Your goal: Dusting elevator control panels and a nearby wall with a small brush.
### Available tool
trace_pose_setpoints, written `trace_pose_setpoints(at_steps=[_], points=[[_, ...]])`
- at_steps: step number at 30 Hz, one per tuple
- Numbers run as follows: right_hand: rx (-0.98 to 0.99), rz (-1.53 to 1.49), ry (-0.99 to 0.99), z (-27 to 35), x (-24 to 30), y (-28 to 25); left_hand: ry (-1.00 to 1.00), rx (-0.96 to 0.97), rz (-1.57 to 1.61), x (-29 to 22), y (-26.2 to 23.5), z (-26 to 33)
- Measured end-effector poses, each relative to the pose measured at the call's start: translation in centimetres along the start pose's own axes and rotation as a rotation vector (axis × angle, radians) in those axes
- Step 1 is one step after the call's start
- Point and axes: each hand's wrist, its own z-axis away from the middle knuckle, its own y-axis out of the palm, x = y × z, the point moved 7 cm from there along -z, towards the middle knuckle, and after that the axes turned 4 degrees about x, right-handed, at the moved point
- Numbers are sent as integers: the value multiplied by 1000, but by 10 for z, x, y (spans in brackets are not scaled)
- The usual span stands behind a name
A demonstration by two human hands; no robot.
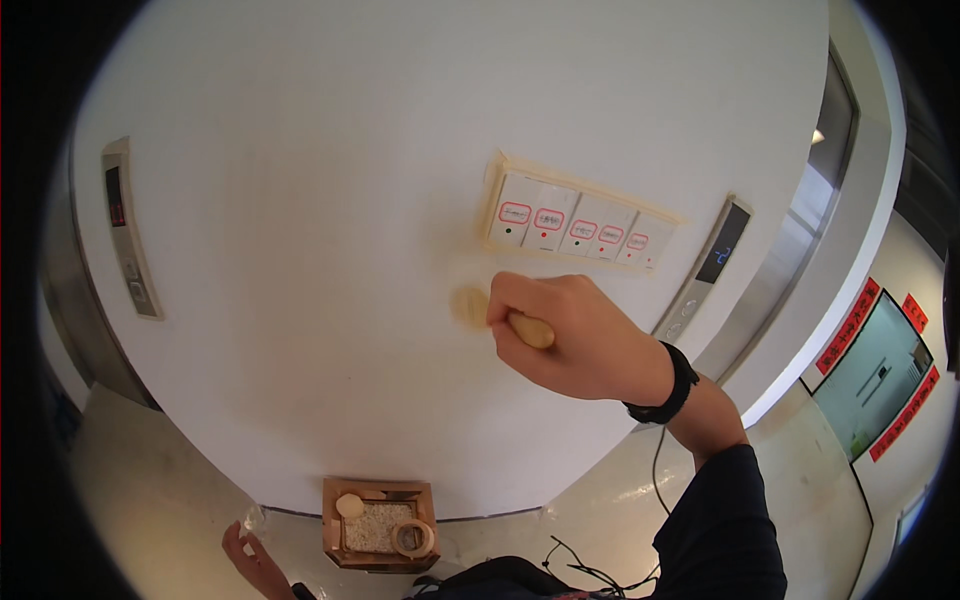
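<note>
My right hand (565, 330) is closed around the rounded, wood-coloured handle (532, 331) of a tool, just below a row of wall switches (575, 222). On the fingers' far side a pale tan round shape (469, 306) shows against the white wall (350, 300); my fist hides how it joins the handle, and I cannot tell the tool's kind. Down at the lower left, my left hand (255, 558) hangs with fingers apart and nothing in it, beside a cardboard box (378, 563).
Tan tape frames the switches. Lift call panels flank the wall, one left (133, 240) and one right (708, 262). Pale bits, a tape roll (413, 538) and a round pale disc (350, 505) lie in the box. Dark cables (600, 577) trail near my right sleeve.
</note>
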Motion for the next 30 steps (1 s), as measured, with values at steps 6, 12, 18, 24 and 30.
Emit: trace_pose_setpoints(at_steps=[6,12,18,24,30], points=[[-249,239,-80,3,8,-18,7,59,-19,-11,17,-1],[-33,-54,85,42,-32,5,51,89,-19,-16,30,-7],[-1219,-686,571,186,-112,3,17,114,-87,-20,23,-4],[-1081,-1113,376,184,-114,88,166,163,-149,-47,35,-13],[-1646,-891,413,225,-127,61,133,235,-44,-47,49,-12]])
